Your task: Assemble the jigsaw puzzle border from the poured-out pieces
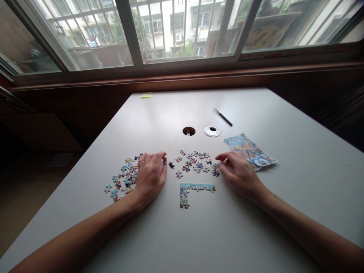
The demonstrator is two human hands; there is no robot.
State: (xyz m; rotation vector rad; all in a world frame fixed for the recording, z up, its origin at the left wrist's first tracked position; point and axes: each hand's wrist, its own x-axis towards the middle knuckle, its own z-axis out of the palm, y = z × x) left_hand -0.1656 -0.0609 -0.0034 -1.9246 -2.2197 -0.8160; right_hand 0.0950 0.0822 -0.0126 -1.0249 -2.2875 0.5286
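Observation:
My left hand rests over the right side of a loose heap of jigsaw puzzle pieces, fingers loosely bent and thumb apart from the index finger. Part of the heap is hidden under it. My right hand is open, thumb and index finger apart, at the right edge of a second scatter of puzzle pieces. Below that scatter lies a joined corner of the puzzle, a light blue top strip with a short left side running down. One dark piece lies just right of my left hand.
A creased picture sheet lies partly behind my right hand. Farther back on the white table are a black pen, a round cable hole and its silver cover. A yellow sticky note sits near the far edge.

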